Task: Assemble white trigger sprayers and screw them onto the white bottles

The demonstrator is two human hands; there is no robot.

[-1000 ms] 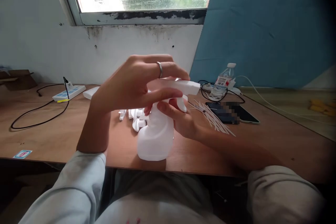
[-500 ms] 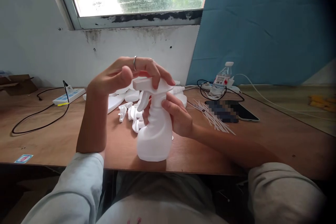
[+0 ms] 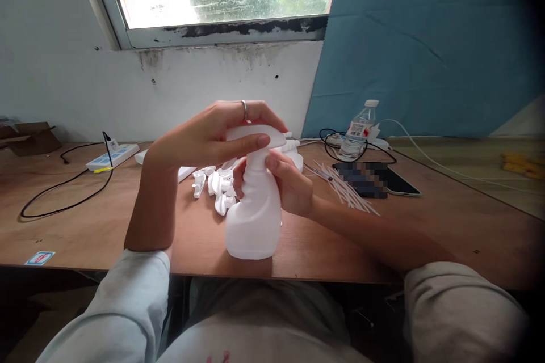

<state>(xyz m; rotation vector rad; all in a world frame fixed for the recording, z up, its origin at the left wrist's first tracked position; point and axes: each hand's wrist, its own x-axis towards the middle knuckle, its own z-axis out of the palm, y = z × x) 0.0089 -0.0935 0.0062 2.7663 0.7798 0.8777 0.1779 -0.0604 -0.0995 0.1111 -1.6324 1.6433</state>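
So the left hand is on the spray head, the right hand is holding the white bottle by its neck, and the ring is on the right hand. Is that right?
Not quite: the head view shows the ring on the left hand, not on the right hand. The rest of your statement stands.

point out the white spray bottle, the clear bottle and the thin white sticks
White spray bottle (image 3: pixel 255 215): head view, on its body
Clear bottle (image 3: pixel 358 131): head view, on its labelled side
Thin white sticks (image 3: pixel 346 190): head view, mid-bundle
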